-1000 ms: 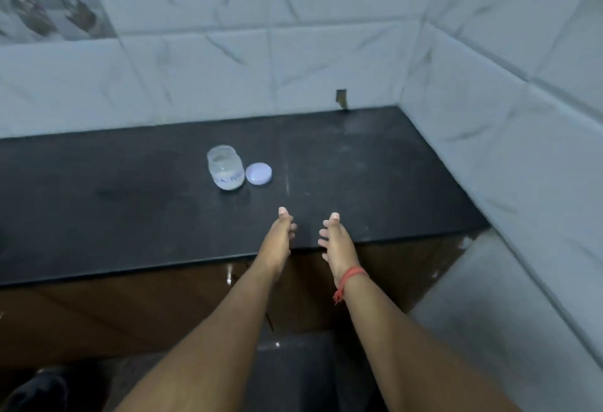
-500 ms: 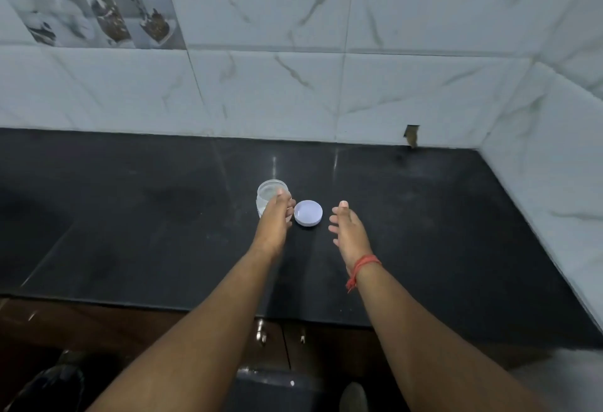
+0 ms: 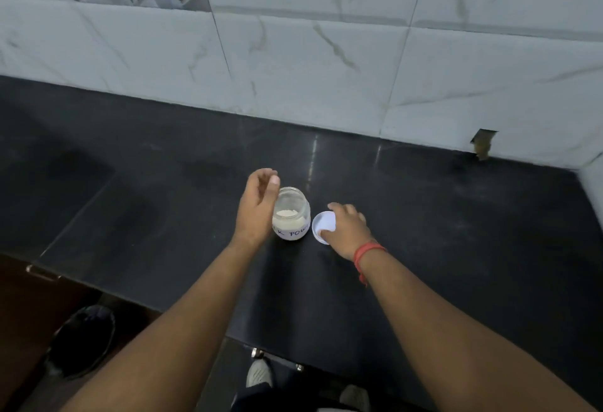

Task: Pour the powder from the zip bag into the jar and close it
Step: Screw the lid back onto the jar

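Head view: one camera, looking down over both forearms at the worktop.
Jar (image 3: 291, 214): it stands upright and uncapped on the black counter (image 3: 440, 215), white powder filling the lower part, the glass above it clear.
Label: a white strip near the jar's base with handwritten letters; only part of it reads, something like "K POW".
Lid (image 3: 323, 226): white and round, it lies flat on the counter just right of the jar, a narrow gap between the two.
Zip bag: nowhere to be seen from this angle.
Left hand (image 3: 257, 206): it sits right against the jar's left side, the thumb up by the rim and the fingers loosely curled above; it holds nothing, and whether the palm touches the glass I cannot tell.
Right hand (image 3: 347, 227): it comes down on the lid from the right, fingers bent, the thumb on the near part of the lid and a fingertip past its far edge, so it has the lid in a pinch, with the lid down on the counter.
Wristband (image 3: 367, 253): a red thread is tied round the right wrist, a loose end hanging down.
Wall (image 3: 310, 52): pale marble-look tiles run behind the counter, with a patterned tile at the upper left and a small chipped hole at the far right, just above the counter edge.
Floor: a dark shoe (image 3: 81, 343) shows at the lower left, below the counter's front edge.
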